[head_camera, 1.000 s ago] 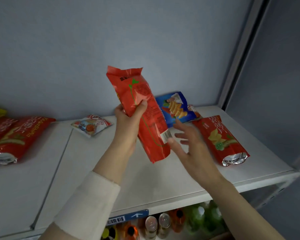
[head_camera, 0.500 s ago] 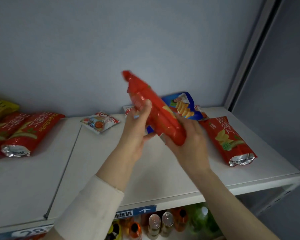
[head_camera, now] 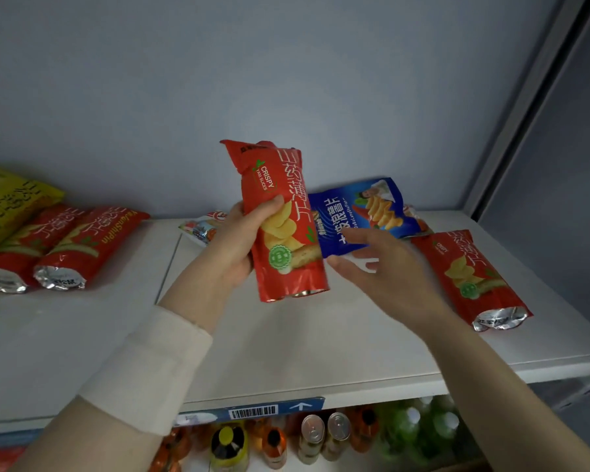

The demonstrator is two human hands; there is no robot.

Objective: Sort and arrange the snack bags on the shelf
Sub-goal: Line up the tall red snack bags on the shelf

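My left hand [head_camera: 234, 245] grips a red Crispy Yam Slices bag [head_camera: 281, 223], held upright above the white shelf [head_camera: 286, 342] with its printed front facing me. My right hand [head_camera: 377, 267] hovers just right of the bag, fingers spread, holding nothing. Behind it a blue chip bag [head_camera: 365, 212] leans at the back wall. Another red yam bag [head_camera: 470, 277] lies flat at the right. Two red bags [head_camera: 79, 247] and a yellow bag [head_camera: 11, 202] lie in a row at the left. A small red and white packet [head_camera: 200, 229] sits behind my left hand.
The shelf's right end meets a grey upright post [head_camera: 511, 107]. A blue barcode label [head_camera: 252, 410] runs along the front edge. Bottles and cans [head_camera: 321, 437] stand on the shelf below. A seam [head_camera: 166, 264] divides the shelf boards.
The red bag was turned over between both hands, from back side to front side. My right hand has let go of it and opened; my left hand keeps hold.
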